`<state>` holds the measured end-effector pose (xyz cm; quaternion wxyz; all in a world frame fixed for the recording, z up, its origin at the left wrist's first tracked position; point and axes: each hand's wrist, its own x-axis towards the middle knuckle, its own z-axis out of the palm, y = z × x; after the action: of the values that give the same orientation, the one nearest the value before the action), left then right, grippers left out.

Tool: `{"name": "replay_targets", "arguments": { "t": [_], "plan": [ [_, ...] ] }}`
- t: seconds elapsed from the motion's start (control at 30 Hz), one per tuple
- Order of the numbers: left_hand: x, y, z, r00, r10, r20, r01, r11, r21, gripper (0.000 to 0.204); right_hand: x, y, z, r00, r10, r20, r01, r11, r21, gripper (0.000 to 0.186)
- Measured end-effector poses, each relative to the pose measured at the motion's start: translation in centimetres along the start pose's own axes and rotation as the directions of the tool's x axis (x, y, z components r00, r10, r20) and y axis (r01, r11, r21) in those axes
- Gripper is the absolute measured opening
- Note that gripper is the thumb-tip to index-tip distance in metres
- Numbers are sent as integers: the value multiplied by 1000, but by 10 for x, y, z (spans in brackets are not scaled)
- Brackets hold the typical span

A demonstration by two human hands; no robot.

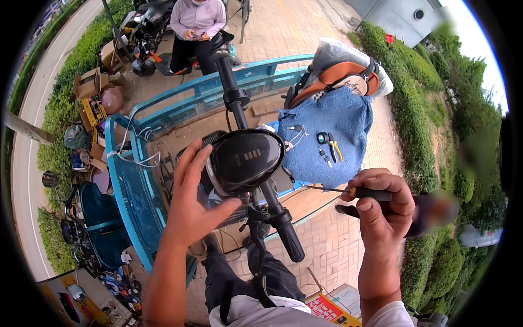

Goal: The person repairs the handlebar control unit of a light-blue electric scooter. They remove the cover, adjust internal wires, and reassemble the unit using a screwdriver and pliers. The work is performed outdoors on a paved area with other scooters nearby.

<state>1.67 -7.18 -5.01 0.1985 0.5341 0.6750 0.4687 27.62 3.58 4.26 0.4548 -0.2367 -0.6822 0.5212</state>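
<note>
In front of me stands a handlebar with a black dome-shaped display housing (248,161) at its middle. One black grip (227,73) points away from me, the other (293,245) toward me. My left hand (197,196) lies against the near left side of the housing, fingers stretched and thumb apart. Between the thumb and fingers of my right hand (381,204) is a screwdriver (373,194) with a dark handle. Its thin shaft points left toward the housing's lower right edge; I cannot tell whether the tip touches it.
A blue towel (329,136) carries yellow-handled pliers (335,148), a tape roll (322,138) and keys. Behind the handlebar runs a blue metal cart frame (185,98). A person (197,27) sits at the back. Cardboard boxes (89,84) stand at the left, hedges on both sides.
</note>
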Motion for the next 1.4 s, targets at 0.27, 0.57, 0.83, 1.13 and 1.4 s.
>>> {"name": "replay_targets", "arguments": {
  "t": [0.27, 0.57, 0.83, 1.13, 1.4],
  "plan": [
    [19, -31, -1, 968, 102, 230, -65, 985, -163, 80, 37, 9, 58, 863, -145, 484, 431, 712, -554, 57],
    [23, -41, 0, 968, 157, 195, -109, 966, -235, 71, 29, 38, 80, 797, -211, 566, 559, 614, -557, 42],
    [22, -44, 4, 974, 145, 174, -92, 955, -281, 78, 23, 47, 82, 797, -173, 578, 555, 588, -589, 40],
    [21, -47, 5, 971, 176, 163, -118, 943, -311, 76, 28, 53, 91, 775, -145, 615, 572, 575, -586, 40],
    [17, -46, 8, 977, 159, 144, -114, 953, -280, 75, 35, 44, 95, 737, -111, 666, 616, 514, -596, 35]
  ]
}}
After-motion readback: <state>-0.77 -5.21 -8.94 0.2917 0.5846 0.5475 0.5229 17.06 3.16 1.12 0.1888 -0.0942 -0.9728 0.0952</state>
